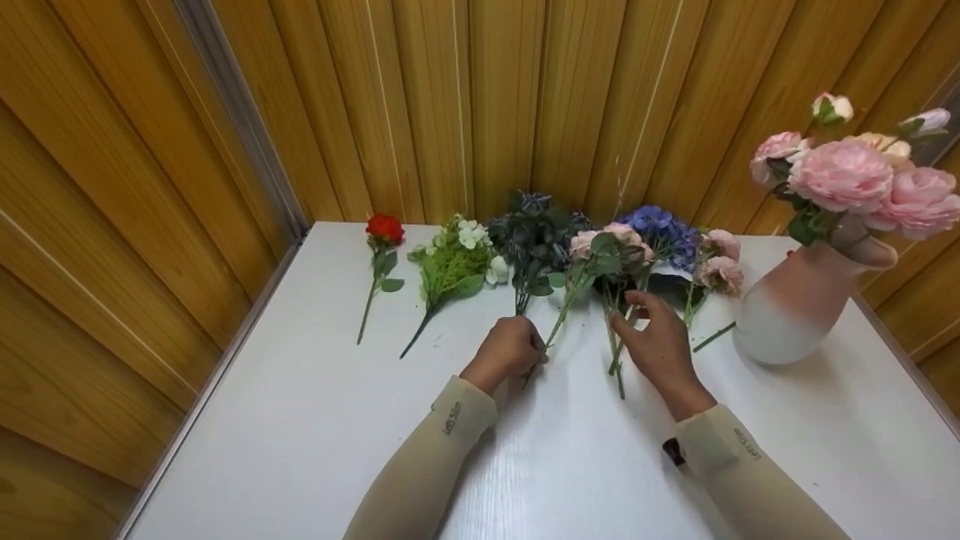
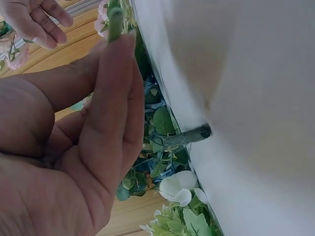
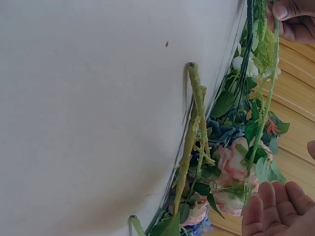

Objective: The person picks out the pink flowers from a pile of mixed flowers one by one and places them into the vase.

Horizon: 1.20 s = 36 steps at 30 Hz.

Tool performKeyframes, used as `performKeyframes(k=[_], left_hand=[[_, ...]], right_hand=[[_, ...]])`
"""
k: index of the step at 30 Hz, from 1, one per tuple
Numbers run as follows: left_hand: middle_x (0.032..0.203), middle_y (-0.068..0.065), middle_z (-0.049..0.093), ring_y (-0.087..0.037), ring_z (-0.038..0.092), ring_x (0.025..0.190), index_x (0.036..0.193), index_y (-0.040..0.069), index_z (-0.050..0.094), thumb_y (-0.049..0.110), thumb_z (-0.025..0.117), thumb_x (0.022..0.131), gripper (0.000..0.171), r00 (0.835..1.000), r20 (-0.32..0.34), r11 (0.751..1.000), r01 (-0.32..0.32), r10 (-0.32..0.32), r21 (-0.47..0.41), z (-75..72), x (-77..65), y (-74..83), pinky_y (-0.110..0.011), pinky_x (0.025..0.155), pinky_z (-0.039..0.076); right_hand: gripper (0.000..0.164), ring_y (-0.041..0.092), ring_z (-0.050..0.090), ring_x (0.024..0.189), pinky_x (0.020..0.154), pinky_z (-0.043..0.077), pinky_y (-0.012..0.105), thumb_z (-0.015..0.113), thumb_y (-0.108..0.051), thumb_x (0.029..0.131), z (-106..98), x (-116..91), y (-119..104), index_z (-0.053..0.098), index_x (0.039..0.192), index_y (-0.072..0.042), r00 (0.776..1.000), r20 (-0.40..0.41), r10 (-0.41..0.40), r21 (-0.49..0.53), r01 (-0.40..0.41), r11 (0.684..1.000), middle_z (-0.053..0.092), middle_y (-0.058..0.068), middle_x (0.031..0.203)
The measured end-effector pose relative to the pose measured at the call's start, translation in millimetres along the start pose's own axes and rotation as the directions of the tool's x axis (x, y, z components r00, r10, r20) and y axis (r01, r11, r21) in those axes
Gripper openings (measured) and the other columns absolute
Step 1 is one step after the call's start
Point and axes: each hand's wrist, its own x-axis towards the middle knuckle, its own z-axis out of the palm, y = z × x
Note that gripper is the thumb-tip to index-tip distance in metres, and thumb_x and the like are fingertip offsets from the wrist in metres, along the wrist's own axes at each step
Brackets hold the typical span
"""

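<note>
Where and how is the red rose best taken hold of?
Probably by the bare lower stem of the red rose, pinched between thumb and fingertips, coming from the near side. The stem is thin and its lower end points toward the person, while leaves and bloom sit at the far end; the green bunch lies apart, to its right.

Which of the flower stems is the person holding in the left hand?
The green stem with pink blooms, just right of the dark blue flowers: its lower part is pinched in the left hand, outside which the others lie.
</note>
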Motion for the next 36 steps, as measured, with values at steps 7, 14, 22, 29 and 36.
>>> performKeyframes(k=[7,14,22,29,36], left_hand=[[0.083,-0.007,0.083,-0.011,0.068,0.063,0.084,0.006,0.085,0.006,0.092,0.095,0.013,1.000,-0.016,0.999,-0.014,0.014,-0.039,-27.8,-40.5,40.7,-0.027,0.067,0.062],[0.093,-0.010,0.086,-0.009,0.068,0.063,0.098,0.006,0.088,0.006,0.090,0.097,0.002,1.000,-0.011,0.999,-0.011,0.011,-0.044,-31.1,-47.9,48.5,-0.025,0.062,0.062],[0.094,-0.010,0.083,-0.012,0.072,0.065,0.100,0.003,0.086,0.005,0.088,0.099,0.004,0.999,0.033,0.992,0.013,-0.009,-0.126,-31.5,-47.4,50.7,-0.027,0.059,0.066],[0.087,-0.008,0.080,-0.012,0.071,0.064,0.096,0.002,0.084,0.003,0.088,0.098,0.005,0.999,0.043,0.987,-0.022,0.029,-0.157,-32.5,-51.3,54.1,-0.026,0.058,0.066],[0.089,-0.007,0.080,-0.010,0.070,0.065,0.100,0.002,0.085,0.004,0.088,0.099,0.004,0.995,0.074,0.987,-0.050,0.062,-0.154,-35.4,-53.9,59.6,-0.026,0.059,0.066]], right_hand=[[0.060,0.047,0.058,0.150,0.117,0.055,0.065,0.071,-0.030,0.113,-0.8,0.6,-0.4,0.055,0.164,-0.003,1.000,0.000,0.005,0.001,-0.005,1.000,0.058,0.024,0.166],[0.061,0.045,0.057,0.151,0.118,0.054,0.066,0.070,-0.032,0.114,-1.8,1.9,-0.8,0.054,0.165,-0.003,1.000,0.010,0.001,0.016,-0.001,1.000,0.058,0.023,0.166],[0.061,0.044,0.056,0.150,0.119,0.053,0.065,0.070,-0.035,0.114,-4.1,2.9,-0.6,0.055,0.164,-0.004,1.000,0.009,0.002,0.037,-0.002,0.999,0.058,0.024,0.165],[0.062,0.044,0.055,0.152,0.122,0.052,0.065,0.069,-0.038,0.115,-5.0,4.4,0.6,0.054,0.164,-0.004,0.999,0.024,0.031,0.051,-0.032,0.998,0.057,0.024,0.165],[0.062,0.044,0.055,0.152,0.122,0.052,0.064,0.068,-0.038,0.115,-6.9,5.6,-2.3,0.053,0.165,-0.005,0.999,0.008,0.045,0.059,-0.045,0.997,0.058,0.024,0.165]])
